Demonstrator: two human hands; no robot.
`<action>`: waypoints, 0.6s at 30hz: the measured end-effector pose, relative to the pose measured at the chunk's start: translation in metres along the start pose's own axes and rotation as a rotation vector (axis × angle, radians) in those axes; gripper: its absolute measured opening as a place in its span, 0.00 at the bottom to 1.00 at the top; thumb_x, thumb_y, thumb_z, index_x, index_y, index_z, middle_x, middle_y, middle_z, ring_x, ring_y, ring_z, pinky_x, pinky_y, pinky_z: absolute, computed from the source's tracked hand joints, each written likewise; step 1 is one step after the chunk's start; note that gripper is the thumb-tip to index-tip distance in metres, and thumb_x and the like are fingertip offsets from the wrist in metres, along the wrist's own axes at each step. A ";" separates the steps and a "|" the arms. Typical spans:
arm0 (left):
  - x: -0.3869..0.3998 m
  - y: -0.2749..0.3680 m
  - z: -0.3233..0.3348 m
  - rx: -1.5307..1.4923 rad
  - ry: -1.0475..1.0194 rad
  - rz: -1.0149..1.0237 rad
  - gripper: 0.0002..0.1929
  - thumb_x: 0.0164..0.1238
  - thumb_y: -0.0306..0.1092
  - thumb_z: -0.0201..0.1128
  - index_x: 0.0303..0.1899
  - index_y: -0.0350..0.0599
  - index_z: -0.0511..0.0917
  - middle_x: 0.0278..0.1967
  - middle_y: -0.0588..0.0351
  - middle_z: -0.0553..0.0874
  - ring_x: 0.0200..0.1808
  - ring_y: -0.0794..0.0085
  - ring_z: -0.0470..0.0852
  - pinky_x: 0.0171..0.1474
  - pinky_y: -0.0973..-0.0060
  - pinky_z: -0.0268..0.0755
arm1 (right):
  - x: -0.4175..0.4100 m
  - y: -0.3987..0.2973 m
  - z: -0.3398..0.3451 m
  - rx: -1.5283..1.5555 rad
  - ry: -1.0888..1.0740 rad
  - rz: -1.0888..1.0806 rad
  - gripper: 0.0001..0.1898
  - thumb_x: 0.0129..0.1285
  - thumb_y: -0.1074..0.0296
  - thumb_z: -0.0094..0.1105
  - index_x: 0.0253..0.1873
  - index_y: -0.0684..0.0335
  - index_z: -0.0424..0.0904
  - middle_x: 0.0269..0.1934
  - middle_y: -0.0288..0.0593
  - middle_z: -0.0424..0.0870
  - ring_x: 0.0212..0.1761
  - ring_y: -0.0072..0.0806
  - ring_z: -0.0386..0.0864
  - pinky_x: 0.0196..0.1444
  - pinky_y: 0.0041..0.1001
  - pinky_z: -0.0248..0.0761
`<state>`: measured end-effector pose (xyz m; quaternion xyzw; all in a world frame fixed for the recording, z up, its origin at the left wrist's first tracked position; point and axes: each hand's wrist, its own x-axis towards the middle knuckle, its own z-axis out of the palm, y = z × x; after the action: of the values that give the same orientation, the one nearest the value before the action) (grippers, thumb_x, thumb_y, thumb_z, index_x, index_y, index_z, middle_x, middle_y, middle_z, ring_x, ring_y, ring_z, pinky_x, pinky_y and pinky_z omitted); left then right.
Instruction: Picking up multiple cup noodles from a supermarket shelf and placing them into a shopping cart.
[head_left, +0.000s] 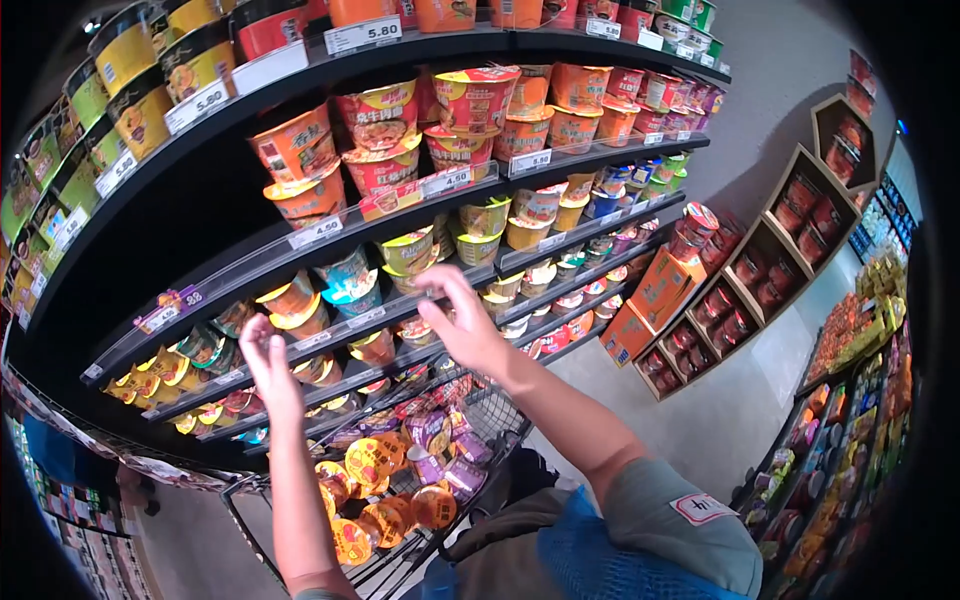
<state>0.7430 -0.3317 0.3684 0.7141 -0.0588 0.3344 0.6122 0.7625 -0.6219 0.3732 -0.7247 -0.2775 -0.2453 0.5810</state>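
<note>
My left hand (268, 367) is raised before the lower shelves, empty, its fingers apart and slightly curled. My right hand (461, 322) is also empty, with thumb and fingers apart, in front of a stack of green instant noodle cups (409, 251). Between the hands, on the shelf behind, are orange-yellow noodle cups (292, 300) and blue noodle cups (349, 281). Higher up stand stacked orange noodle cups (296, 150) and red noodle cups (379, 120). Below my hands, a wire shopping cart (499, 412) holds several orange-lidded noodle cups (386, 517) and purple noodle cups (465, 478).
Black shelves (281, 251) with price tags curve across the front, with a dark gap at left. Orange cartons (660, 292) and a wooden hexagonal display rack (765, 277) stand right. Another shelf of packaged goods (832, 442) lines the far right. Grey floor (577, 397) shows between.
</note>
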 end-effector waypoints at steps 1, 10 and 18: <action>0.014 0.007 0.005 -0.016 0.029 -0.010 0.21 0.78 0.35 0.55 0.67 0.40 0.67 0.62 0.51 0.72 0.65 0.65 0.69 0.73 0.66 0.57 | 0.025 0.004 -0.010 -0.067 0.084 -0.103 0.13 0.69 0.70 0.60 0.55 0.66 0.74 0.52 0.48 0.75 0.56 0.39 0.75 0.61 0.33 0.68; 0.140 0.004 0.063 -0.079 0.269 0.027 0.27 0.79 0.50 0.54 0.71 0.48 0.64 0.67 0.52 0.72 0.69 0.65 0.69 0.71 0.62 0.59 | 0.139 0.056 -0.096 -0.107 0.258 -0.348 0.10 0.65 0.75 0.59 0.51 0.68 0.76 0.48 0.51 0.76 0.53 0.42 0.75 0.58 0.36 0.69; 0.218 -0.003 0.098 -0.177 0.348 -0.073 0.29 0.82 0.58 0.42 0.71 0.47 0.66 0.69 0.50 0.70 0.70 0.63 0.66 0.72 0.61 0.56 | 0.163 0.042 0.019 0.455 -0.160 -0.207 0.28 0.68 0.67 0.59 0.69 0.68 0.64 0.71 0.58 0.63 0.74 0.47 0.61 0.75 0.40 0.55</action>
<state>0.9518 -0.3495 0.4824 0.5904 0.0445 0.4241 0.6853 0.9103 -0.5913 0.4503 -0.5603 -0.4433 -0.1766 0.6770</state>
